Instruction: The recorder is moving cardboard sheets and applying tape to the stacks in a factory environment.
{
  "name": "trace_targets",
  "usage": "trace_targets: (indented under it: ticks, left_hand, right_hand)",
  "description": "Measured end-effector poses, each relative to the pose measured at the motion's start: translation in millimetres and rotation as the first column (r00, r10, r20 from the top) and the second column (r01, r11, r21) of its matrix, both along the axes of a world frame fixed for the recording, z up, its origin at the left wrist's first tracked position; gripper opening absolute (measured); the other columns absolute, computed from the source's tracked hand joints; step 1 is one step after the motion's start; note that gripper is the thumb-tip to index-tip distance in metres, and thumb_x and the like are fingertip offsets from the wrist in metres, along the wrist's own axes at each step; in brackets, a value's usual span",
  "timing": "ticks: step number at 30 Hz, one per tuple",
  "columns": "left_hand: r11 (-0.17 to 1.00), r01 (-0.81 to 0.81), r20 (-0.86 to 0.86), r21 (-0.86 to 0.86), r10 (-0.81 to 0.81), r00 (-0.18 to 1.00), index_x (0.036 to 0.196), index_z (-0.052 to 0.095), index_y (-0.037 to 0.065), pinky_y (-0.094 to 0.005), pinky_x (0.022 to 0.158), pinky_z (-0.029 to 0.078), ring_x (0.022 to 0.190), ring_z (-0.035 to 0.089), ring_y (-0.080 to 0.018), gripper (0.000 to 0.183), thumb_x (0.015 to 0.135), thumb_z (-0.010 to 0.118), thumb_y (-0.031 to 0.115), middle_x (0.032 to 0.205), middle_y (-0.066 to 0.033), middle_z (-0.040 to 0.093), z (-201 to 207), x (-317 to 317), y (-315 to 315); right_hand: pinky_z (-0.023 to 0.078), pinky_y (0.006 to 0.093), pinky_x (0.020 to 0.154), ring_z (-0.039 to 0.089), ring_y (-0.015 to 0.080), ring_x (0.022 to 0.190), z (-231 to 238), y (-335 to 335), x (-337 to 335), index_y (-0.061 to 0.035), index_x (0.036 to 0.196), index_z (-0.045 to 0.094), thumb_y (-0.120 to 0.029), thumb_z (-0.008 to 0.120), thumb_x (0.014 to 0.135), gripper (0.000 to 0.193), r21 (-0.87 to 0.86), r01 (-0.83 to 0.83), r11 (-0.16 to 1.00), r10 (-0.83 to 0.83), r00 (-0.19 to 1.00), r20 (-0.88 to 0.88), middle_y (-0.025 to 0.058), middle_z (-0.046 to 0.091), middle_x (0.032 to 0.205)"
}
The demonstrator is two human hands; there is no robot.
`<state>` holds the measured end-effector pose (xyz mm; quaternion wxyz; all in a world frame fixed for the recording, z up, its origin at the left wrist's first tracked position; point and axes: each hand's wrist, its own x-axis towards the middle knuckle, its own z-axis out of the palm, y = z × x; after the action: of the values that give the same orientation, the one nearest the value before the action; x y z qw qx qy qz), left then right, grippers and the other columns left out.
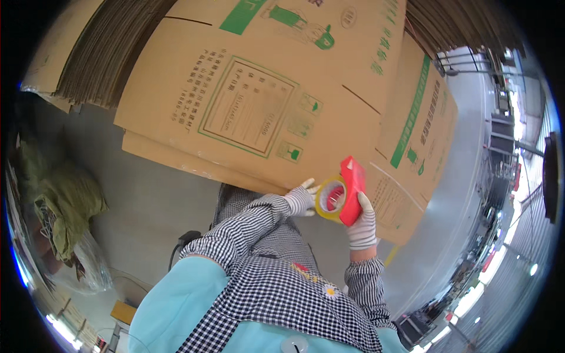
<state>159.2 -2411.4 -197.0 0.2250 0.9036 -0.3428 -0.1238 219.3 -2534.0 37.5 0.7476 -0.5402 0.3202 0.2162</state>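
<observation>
My right hand [363,226], in a white glove, grips a red tape dispenser [353,191] from its right side. A wide roll of yellowish tape [322,200] is mounted on the dispenser's left, its pale core facing up toward me. My left hand [300,199], also gloved, is at the roll's left edge with its fingers stretched out toward it; whether they touch the tape is hard to make out. Just beyond both hands lies a large flat cardboard carton [329,117] with green and dark print, its near edge by my left fingers.
Another flattened carton [432,129] lies at the right, partly under the first. Stacks of folded cardboard stand at far left [109,47] and far right [465,20]. A green sack [67,200] and clear plastic [91,267] lie on the grey floor [153,176] at left.
</observation>
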Motion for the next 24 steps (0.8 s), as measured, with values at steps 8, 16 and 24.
trace_targets:
  ticks: [8,16,24]
  left_hand:
    - [0.05,-0.935,-0.823,-0.35,-0.494,0.282,0.14,0.047,0.001,-0.0438,0.113,0.029,0.135,0.042,-0.0285,0.081,0.099,0.017,0.064,0.143,-0.0142,0.05,101,113,184]
    - [-0.251,-0.855,-0.722,-0.454,-0.458,0.518,0.13,0.057,0.002,-0.0366,0.105,0.041,0.118,0.057,-0.0212,0.059,0.097,0.049,0.05,0.126,-0.0102,0.062,169,192,309]
    - [0.024,-0.998,-0.994,-0.058,-0.09,0.055,0.104,0.069,0.001,-0.0313,0.084,0.053,0.092,0.066,-0.0177,0.03,0.093,0.062,0.028,0.103,-0.0085,0.071,12,284,378]
  right_hand:
    - [0.053,0.0373,0.089,0.067,0.0253,0.098,28,116,125,0.0071,0.118,0.059,-0.031,0.079,0.071,0.064,0.252,-0.619,0.744,0.593,0.785,0.178,0.0172,0.068,0.11]
    - [0.053,0.0318,0.078,0.064,0.0148,0.085,34,221,211,0.0017,0.107,0.06,-0.035,0.085,0.066,0.06,-0.531,-0.786,0.316,0.947,0.291,0.134,0.0077,0.068,0.092]
    - [0.054,0.0309,0.072,0.066,0.0154,0.077,-11,298,276,0.0031,0.106,0.062,-0.038,0.083,0.07,0.059,-0.6,-0.773,0.205,0.978,0.14,0.154,0.01,0.069,0.085]
